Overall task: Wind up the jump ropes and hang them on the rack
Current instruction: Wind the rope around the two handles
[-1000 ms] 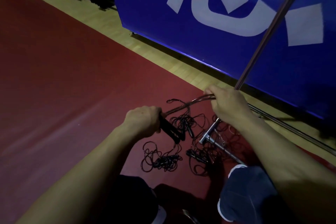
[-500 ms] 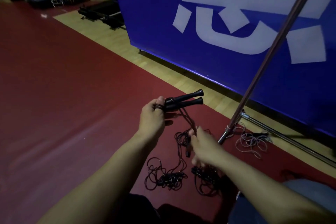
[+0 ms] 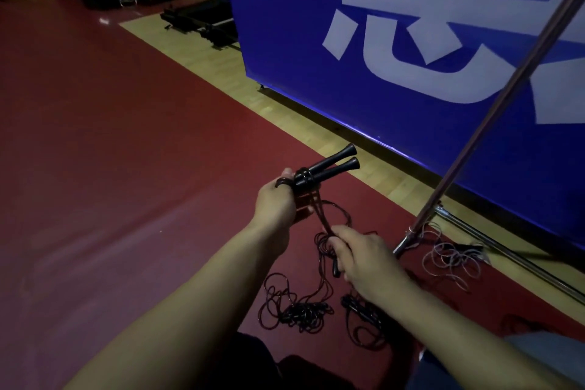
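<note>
Head view: left hand (image 3: 276, 203) grips 2 black jump rope handles (image 3: 326, 169) side by side, cord wrapped around them. Right hand (image 3: 364, 260) pinches the dark cord (image 3: 321, 215) below. More tangled ropes (image 3: 297, 310) lie on the red floor (image 3: 110, 168) near the rack pole (image 3: 493, 111).

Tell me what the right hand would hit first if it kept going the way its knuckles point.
Probably the left hand. The right hand points up and left along the cord it pinches, towards the two black handles gripped there. Depth is unclear.
</note>
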Available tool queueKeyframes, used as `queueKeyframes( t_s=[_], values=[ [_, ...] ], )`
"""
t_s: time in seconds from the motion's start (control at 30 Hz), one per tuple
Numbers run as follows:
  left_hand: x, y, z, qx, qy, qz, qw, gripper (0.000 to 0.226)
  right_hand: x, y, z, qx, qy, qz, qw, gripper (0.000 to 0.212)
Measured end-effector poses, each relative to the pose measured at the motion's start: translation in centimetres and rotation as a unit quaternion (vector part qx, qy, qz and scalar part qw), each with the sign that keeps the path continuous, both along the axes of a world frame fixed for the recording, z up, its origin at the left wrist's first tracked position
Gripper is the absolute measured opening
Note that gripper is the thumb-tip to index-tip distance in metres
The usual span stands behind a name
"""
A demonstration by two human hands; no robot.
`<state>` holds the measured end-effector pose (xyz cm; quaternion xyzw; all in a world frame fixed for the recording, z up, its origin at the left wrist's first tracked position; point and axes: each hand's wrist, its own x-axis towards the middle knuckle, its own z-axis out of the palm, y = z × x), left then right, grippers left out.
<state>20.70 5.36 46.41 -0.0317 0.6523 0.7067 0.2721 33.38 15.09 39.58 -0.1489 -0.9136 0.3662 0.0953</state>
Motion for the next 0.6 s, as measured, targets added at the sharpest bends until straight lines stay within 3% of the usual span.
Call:
queueKeyframes(
  t_s=[0.1,0.33,0.37,0.47,0.6],
  values=[
    [0.4,0.0,-0.1,0.013,-0.019,-0.015,1.000,0.033,-0.2,-0.3,-0.2,-0.043,-0.020,0.014,0.999,0.044],
    [0.6,0.2,-0.3,-0.029,0.016,-0.030,0.999,0.032,-0.3,-0.6,0.9,-0.039,0.145,0.000,0.989,0.011],
    [0.6,0.2,-0.3,-0.033,0.022,-0.031,0.999,0.032,-0.2,-0.8,1.2,-0.032,0.146,0.003,0.989,0.023],
    [0.7,0.2,-0.3,-0.037,0.035,-0.037,0.998,0.033,-0.2,-0.6,0.9,0.047,0.099,-0.025,0.994,0.044],
    [1.6,0.1,0.0,-0.001,0.042,-0.109,0.993,0.035,-0.7,-0.4,0.3,-0.012,0.019,-0.004,1.000,0.016]
  ],
)
